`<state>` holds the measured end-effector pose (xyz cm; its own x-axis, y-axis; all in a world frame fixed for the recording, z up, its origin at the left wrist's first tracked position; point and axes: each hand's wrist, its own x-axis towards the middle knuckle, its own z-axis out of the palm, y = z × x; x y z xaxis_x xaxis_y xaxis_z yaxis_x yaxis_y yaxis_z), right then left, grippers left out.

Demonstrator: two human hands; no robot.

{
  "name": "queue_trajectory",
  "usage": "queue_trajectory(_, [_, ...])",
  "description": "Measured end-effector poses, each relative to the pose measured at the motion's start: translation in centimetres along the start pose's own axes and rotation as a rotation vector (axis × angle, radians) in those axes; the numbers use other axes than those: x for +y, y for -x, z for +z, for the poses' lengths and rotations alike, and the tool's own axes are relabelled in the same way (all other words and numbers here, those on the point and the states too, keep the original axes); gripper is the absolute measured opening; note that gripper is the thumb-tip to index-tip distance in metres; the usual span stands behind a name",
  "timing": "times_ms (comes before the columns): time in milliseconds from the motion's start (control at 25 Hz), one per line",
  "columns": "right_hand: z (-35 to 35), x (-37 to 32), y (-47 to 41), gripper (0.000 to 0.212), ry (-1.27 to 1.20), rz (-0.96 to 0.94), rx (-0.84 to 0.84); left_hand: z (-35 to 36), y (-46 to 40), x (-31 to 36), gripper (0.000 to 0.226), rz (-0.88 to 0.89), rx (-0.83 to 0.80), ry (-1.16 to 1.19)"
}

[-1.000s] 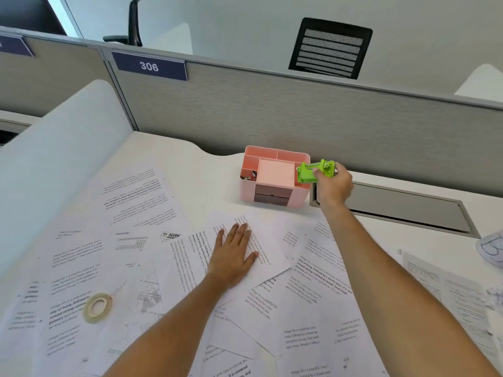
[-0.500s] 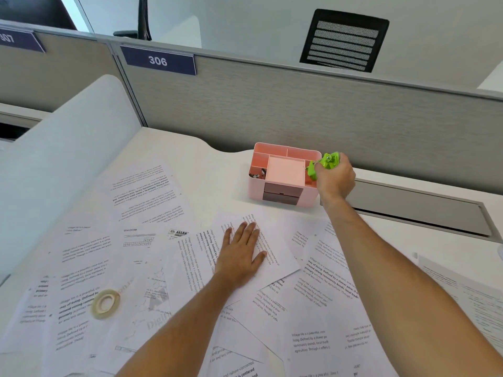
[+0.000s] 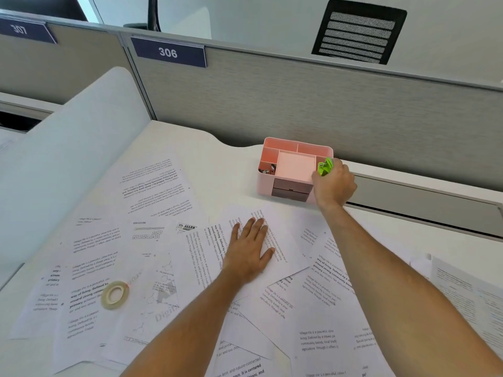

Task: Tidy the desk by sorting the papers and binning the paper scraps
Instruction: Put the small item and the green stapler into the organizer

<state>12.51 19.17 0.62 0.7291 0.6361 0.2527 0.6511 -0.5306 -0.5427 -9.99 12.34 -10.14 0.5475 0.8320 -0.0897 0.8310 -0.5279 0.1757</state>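
The right hand (image 3: 334, 183) grips a green stapler (image 3: 325, 166) and holds it at the right-hand compartment of the pink desk organizer (image 3: 292, 170), which stands at the back of the white bench (image 3: 212, 164). The left hand (image 3: 249, 250) lies flat, fingers straight, on the printed papers (image 3: 163, 251) spread overlapping across the bench. A tape roll (image 3: 114, 294) rests on the sheets at the left.

An office: numbered cubicle partition (image 3: 299, 104), paper-strewn desk (image 3: 217, 170).

Bright, even, soft light with faint shadows; wide-angle bending at the edges, slight blur throughout.
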Motion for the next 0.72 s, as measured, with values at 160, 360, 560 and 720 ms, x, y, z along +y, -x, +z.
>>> queue_trajectory(160, [0.3,0.2,0.3,0.049,0.016,-0.001,-0.015,0.1,-0.1,0.0,0.074,0.000,0.001,-0.006])
queue_trajectory(360, [0.4,0.5,0.6,0.047,0.000,0.013,-0.026,0.1,0.0,0.0,0.073,0.004,0.015,0.004])
queue_trajectory(560, [-0.2,0.7,1.0,0.042,-0.022,0.003,-0.016,0.3,0.0,0.0,0.073,0.004,0.013,-0.008])
queue_trajectory(720, [-1.1,1.4,2.9,0.037,-0.126,-0.033,0.020,0.2,0.1,0.0,0.073,0.003,0.008,-0.010])
